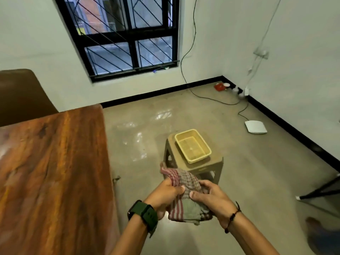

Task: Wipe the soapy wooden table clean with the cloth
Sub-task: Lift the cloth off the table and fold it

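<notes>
A: If the cloth (184, 192) is too wet, it may drip on the floor (257, 181) and not on the worktop (51, 162).

B: Where is it?

A: Bunched up between both hands, out past the worktop's edge. The left hand (165, 192) has a tight grip on it. So does the right hand (211, 197).

B: How does it look?

A: Striped red and grey, crumpled. Maybe damp; I can't tell. The wood looks blurry, so I can't see soap.
</notes>
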Action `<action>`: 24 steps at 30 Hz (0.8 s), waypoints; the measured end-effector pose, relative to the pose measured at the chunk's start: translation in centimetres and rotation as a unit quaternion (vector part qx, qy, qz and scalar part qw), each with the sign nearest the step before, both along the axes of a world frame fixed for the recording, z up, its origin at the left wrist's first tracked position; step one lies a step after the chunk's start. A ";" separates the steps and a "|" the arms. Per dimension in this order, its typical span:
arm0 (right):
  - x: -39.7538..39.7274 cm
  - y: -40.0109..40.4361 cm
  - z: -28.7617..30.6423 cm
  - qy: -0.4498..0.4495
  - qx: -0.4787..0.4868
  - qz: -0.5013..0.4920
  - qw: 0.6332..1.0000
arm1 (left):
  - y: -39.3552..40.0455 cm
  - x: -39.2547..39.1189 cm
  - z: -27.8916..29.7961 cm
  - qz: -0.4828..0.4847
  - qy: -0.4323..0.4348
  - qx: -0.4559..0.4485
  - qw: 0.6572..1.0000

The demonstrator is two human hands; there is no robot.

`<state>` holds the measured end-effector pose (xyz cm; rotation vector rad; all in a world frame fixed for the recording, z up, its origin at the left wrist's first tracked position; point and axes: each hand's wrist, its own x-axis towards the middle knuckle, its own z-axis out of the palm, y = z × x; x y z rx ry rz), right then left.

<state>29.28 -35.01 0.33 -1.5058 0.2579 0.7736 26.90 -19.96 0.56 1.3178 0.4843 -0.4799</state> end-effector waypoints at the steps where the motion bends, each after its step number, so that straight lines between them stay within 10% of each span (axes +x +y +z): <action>1: 1.8 -0.9 -0.4 0.007 0.010 -0.022 1.000 | -1.0 1.8 -0.2 0.022 0.020 -0.019 0.999; 7: 12.3 -4.4 -1.9 0.038 0.027 -0.046 0.998 | -3.6 10.4 -0.6 0.150 0.085 -0.195 0.966; 24: 37.4 1.8 -16.8 -0.046 -0.248 0.112 0.961 | -2.0 34.1 -16.2 0.178 0.088 -0.024 0.980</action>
